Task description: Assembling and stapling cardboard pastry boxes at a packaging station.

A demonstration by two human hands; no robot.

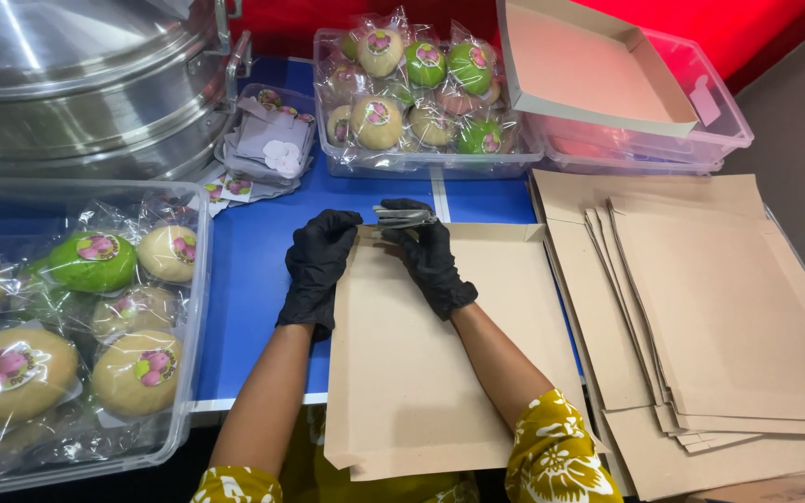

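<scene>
Both my hands wear black gloves. My left hand (317, 265) rests on the upper left corner of a flat brown cardboard sheet (421, 373) that lies on the blue table (253, 279) and hangs over its near edge. My right hand (430, 256) grips a small silver metal tool, seemingly a stapler (402, 217), at the sheet's folded top edge. My forearms reach in from below, with yellow patterned sleeves.
A stack of flat cardboard sheets (701, 317) lies to the right. Clear bins of wrapped round buns stand at the left (86, 326) and at the back (416, 93). A folded box (589, 65) sits on a clear bin at the back right. A large metal steamer (86, 84) and a small tray of stickers (272, 140) stand at the back left.
</scene>
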